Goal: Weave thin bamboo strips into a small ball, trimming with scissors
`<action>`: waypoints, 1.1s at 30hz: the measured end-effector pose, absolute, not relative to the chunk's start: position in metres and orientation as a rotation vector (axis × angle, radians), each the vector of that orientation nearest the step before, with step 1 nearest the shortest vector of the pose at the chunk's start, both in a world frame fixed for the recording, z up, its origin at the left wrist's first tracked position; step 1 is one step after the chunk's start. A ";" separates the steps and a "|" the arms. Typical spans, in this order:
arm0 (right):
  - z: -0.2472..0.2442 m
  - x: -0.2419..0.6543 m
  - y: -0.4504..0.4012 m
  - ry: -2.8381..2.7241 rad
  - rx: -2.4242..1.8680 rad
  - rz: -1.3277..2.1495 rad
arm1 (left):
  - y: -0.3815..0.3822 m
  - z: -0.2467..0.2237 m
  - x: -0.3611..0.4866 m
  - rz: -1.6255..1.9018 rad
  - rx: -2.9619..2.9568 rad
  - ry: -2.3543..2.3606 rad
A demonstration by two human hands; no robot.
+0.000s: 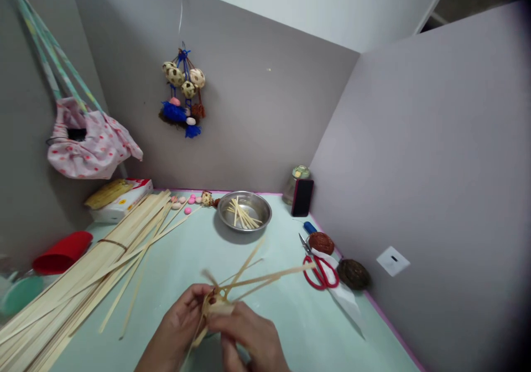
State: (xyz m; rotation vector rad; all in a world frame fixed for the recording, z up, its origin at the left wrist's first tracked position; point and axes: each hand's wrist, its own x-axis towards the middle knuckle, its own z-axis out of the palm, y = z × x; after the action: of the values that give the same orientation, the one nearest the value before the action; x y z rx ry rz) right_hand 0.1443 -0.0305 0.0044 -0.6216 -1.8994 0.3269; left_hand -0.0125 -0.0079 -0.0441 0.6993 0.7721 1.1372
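Observation:
A partly woven piece of pale flat strips (pixel 219 305) is held between both hands near the table's front, its loose strip ends sticking out to the right and away from me. My left hand (pixel 182 319) pinches its left side with thumb and fingers. From the right, my right hand (pixel 251 330) closes on the same piece, its fingers bent over the strips and hiding part of the weave. Beyond the hands stands a steel bowl (pixel 265 223) with short pale strips (pixel 243 215) in it.
A tied bundle of long strips (pixel 95 272) covers the left side. On the right lie red-handled scissors (pixel 319 275), a brown twine coil (pixel 321 243) and a dark coil (pixel 354 274). A phone (pixel 302 197) leans on a jar at the back. Woven balls (pixel 188 88) hang on the wall.

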 end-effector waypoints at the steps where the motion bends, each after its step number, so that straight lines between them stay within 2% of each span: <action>1: 0.000 0.143 -0.031 -1.917 -0.632 0.250 | -0.008 -0.045 -0.012 1.150 0.678 0.760; 6: -0.007 0.147 -0.031 -1.953 -0.743 -0.031 | -0.006 -0.053 -0.012 1.111 0.731 0.788; 15: 0.005 0.157 -0.027 -1.958 -0.816 0.295 | -0.010 -0.050 -0.009 1.139 0.895 0.753; 28: -0.001 0.155 -0.025 -1.947 -0.765 0.410 | -0.012 -0.051 -0.008 1.119 0.946 0.783; 33: 0.001 0.154 -0.024 -1.926 -0.771 0.620 | -0.010 -0.055 -0.011 1.175 0.927 0.824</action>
State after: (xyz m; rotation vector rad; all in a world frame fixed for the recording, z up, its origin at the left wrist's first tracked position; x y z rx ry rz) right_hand 0.1538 -0.0242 0.0013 -0.7706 -1.9259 0.6196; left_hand -0.0106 -0.0102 -0.0552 0.9266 0.8236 1.1753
